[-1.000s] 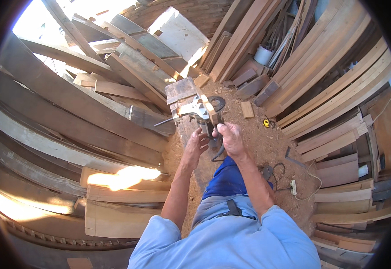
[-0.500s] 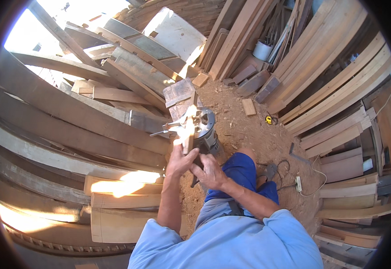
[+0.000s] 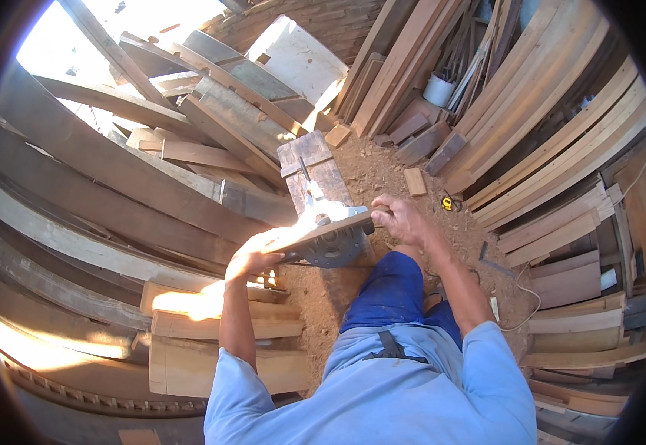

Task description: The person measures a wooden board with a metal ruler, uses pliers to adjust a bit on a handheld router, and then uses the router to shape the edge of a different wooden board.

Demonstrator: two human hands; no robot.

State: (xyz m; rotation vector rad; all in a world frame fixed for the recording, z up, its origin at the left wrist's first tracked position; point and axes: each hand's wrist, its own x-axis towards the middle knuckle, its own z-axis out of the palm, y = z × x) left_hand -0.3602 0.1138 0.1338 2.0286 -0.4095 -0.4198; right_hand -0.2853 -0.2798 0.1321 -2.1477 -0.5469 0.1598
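A router-like power tool [image 3: 332, 252] with a round, dark metal base plate is in front of my knees. A wooden strip [image 3: 321, 233] lies across its plate, slanting up to the right, and a thin metal rod [image 3: 304, 169] sticks out beyond. My left hand [image 3: 254, 254], partly washed out by sunlight, is closed round the strip's left end. At the right end my right hand [image 3: 402, 219] curls its fingers by a small dark block under the strip. A worn board [image 3: 315, 165] lies beyond and beneath the tool. The tool's body is mostly hidden.
Stacked planks [image 3: 100, 178] crowd the left side, and long boards [image 3: 515, 111] lean at the right. On the sawdust-covered floor [image 3: 382, 174] lie a wood block [image 3: 415, 182] and a yellow tape measure [image 3: 450, 203]. A cable [image 3: 534, 297] runs along the right; a white bucket [image 3: 438, 90] stands behind.
The strip and tool have swung clockwise, so the strip now lies crosswise. My hands, earlier together at its near end, have moved apart: left hand leftward, right hand up and rightward.
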